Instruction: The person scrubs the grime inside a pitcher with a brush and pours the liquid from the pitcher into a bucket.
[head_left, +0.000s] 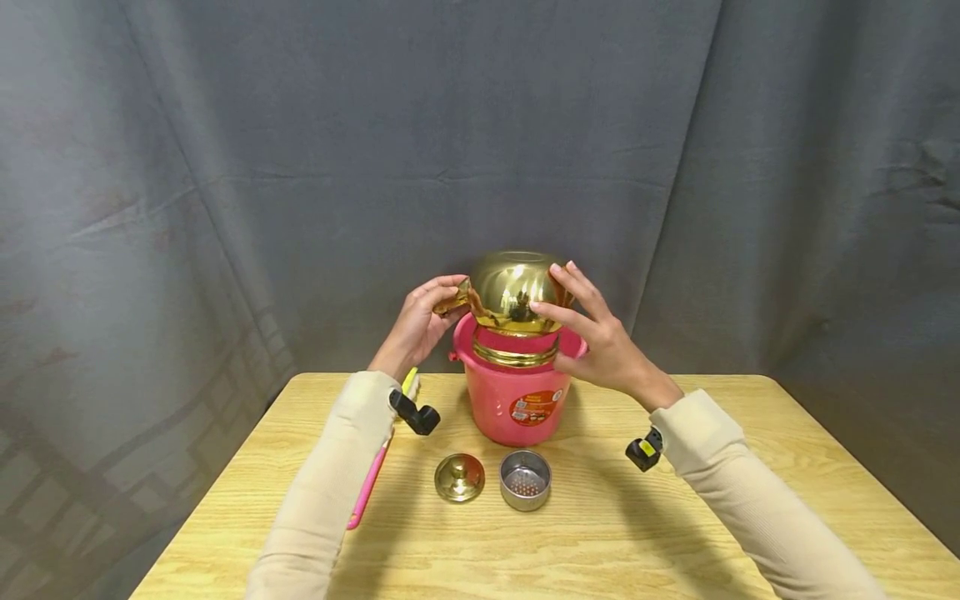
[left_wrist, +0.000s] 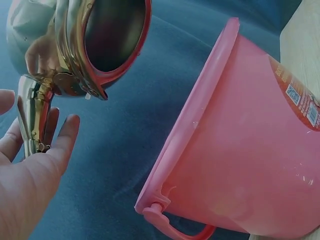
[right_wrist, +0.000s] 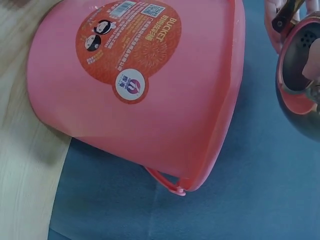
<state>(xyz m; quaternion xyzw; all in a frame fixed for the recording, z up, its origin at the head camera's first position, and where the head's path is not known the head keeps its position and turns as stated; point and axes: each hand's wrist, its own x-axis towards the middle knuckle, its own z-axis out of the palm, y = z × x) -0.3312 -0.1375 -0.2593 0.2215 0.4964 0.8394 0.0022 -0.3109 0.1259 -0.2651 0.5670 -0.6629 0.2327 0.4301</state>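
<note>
A shiny gold teapot (head_left: 517, 287) is upside down above the mouth of a pink bucket (head_left: 502, 400). Its opening (left_wrist: 114, 32) faces downward in the left wrist view. My left hand (head_left: 422, 321) holds the handle (left_wrist: 31, 115) on the pot's left side, thumb on one side and fingers on the other. On the other side, my right hand (head_left: 600, 337) touches the pot's wall with spread, fairly straight fingers, the thumb lower near the pot's mouth. Small holes show inside the opening (right_wrist: 307, 40) in the right wrist view. The right hand's palm is hidden.
In front of the bucket lie a gold lid (head_left: 459, 477) and a round steel strainer cup (head_left: 525, 481) with a perforated bottom. A long pink object (head_left: 369, 487) lies partly under my left sleeve, near a yellow tip (head_left: 409, 380). Grey curtain (head_left: 420, 150) hangs behind the wooden table (head_left: 600, 533).
</note>
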